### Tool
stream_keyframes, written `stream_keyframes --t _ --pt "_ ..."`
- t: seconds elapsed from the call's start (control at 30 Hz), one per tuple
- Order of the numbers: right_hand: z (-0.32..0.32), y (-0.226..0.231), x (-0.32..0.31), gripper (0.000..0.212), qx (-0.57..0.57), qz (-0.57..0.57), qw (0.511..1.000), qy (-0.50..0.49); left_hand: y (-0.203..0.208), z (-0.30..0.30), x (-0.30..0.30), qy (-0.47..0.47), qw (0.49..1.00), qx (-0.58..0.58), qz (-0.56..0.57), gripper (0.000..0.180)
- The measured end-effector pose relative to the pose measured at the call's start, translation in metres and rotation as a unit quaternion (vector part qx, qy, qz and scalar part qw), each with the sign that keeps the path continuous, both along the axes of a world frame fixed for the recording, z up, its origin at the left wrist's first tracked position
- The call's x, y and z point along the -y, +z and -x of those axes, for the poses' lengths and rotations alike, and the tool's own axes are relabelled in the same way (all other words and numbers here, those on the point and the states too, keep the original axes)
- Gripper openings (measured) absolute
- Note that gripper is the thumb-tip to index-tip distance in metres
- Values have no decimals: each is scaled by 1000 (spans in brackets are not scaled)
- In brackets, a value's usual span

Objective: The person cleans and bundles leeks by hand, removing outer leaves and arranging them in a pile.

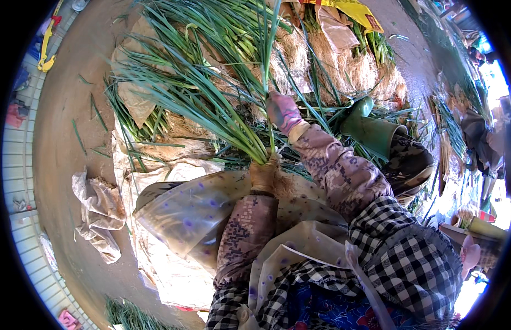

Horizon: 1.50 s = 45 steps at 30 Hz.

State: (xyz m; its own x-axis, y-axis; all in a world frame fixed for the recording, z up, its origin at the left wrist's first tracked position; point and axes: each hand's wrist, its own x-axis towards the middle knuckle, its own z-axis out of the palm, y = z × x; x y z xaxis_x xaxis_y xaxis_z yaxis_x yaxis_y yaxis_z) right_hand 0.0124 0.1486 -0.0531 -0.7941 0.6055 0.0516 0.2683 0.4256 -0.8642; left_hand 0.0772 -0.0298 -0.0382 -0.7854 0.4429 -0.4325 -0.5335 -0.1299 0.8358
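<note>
While a bunch of green onions (211, 93) is held up over the lap, the sorting step is judged to be in hand.

The left hand (264, 175), in a tan glove, is closed tight around the bunch at its root end, and the long leaves fan up and to the left. The right hand (283, 112), in a pink glove, is set among the leaves higher up; its fingers seem curled on a few leaves, but the grip cannot be told for sure. A dotted plastic apron (184, 212) is spread under the bunch. For the next move, a steady hold at the roots and a gentle pull on loose leaves would be called for. More piled onions (343, 66) crowd the far side, and a green boot (371, 132) sits close on the right. Open ground (68, 148) is left free on the left.
</note>
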Motion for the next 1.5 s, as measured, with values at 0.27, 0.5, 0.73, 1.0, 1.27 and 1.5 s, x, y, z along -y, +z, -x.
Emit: stream_keyframes --t 0.27,0.5,0.73,1.0,1.27,1.5 --pt "-10 62 6 46 49 268 962 19 -4 2 4 3 999 39 -7 11" --pt "29 46 25 34 250 -46 967 10 -14 -6 11 54 983 -124 123 8" --pt "-13 -6 4 16 -37 368 927 -54 23 8 13 44 990 70 -110 20" --pt "-163 -31 28 21 347 -229 813 407 11 38 25 187 974 86 -91 19" --pt "-135 -30 -23 26 325 -207 874 296 15 39 21 123 978 148 -77 16" --pt "-48 84 51 34 96 378 857 337 6 38 25 104 990 99 8 22"
